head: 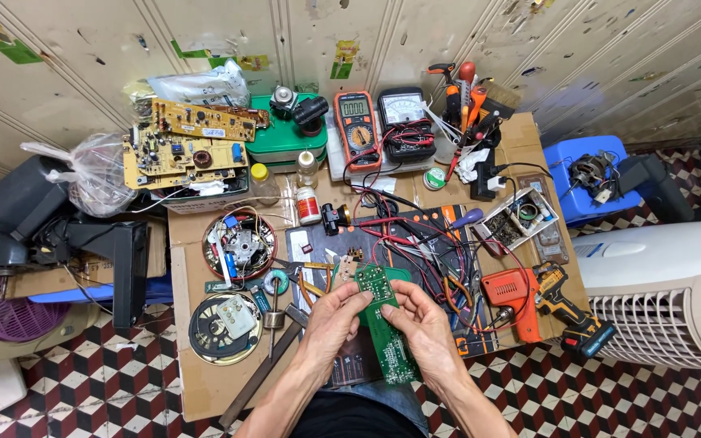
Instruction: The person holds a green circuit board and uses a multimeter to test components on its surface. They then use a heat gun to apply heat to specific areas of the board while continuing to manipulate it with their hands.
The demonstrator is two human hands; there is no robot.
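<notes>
Both my hands hold a long green circuit board (383, 320) above the front of a cardboard-covered workbench (204, 381). My left hand (336, 312) grips the board's left edge near its top. My right hand (422, 318) grips the right edge, thumb on the board's face. The board's lower end points toward me. Red and black test leads (403, 235) lie tangled on a dark mat (306, 243) just beyond my hands.
An orange digital multimeter (356, 122) and a black analog meter (403, 122) lean at the back. An orange soldering gun (513, 296) and a cordless drill (569, 312) lie at right. Round motor parts (238, 243) and yellow circuit boards (180, 150) sit at left. A white fan housing (667, 300) stands to the right.
</notes>
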